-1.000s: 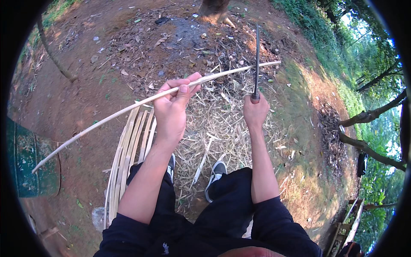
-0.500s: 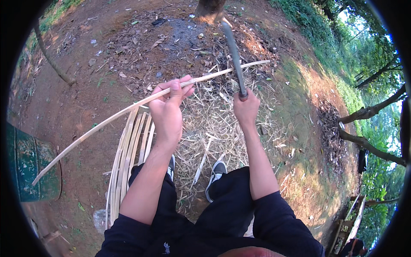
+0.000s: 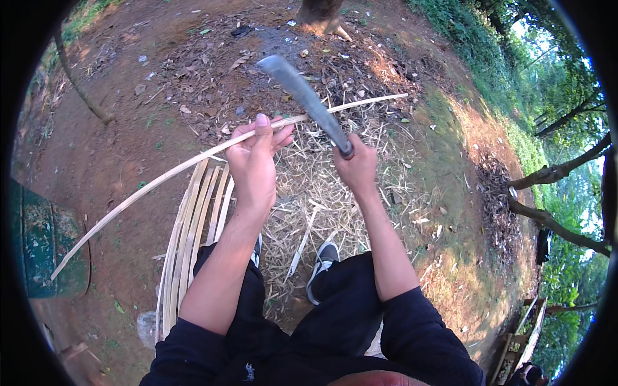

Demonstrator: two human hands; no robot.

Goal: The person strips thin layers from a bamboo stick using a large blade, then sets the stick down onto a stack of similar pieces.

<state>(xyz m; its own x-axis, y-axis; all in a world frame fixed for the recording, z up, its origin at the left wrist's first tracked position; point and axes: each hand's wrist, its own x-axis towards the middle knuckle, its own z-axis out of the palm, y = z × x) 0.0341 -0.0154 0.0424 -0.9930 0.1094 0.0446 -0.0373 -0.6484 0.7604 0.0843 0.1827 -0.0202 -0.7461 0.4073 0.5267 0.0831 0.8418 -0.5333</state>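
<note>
While the left hand (image 3: 253,157) keeps about the same pinch on the strip (image 3: 206,154), thumb on top and fingers beneath, the right hand (image 3: 357,164) has come in closer to it, its fist closed round the handle of the knife (image 3: 302,96). A second ago the blade pointed away from the body, almost edge-on, and crossed the strip well out to the right; now it slants over toward the left, showing its broad face, and crosses just beyond the left fingertips. That seems to put the knife at the stretch of strip nearest the grip rather than out by the far end, though whether the edge touches the wood or only passes above it cannot be told. The strip runs through the left hand, its long part reaching down and left in front of the drum (image 3: 51,241), its shorter part out to the right, past the blade. Below the left hand, the other strips (image 3: 185,248) lie side by side, little changed; between and below the hands the ground is strewn with shavings (image 3: 335,193). As for writing, none can be read: the clothing nearest the body, below both hands, bears a small pale emblem (image 3: 250,371) too fine to make out, and the drum, left of the left hand, shows worn green paint without legible lettering.
</note>
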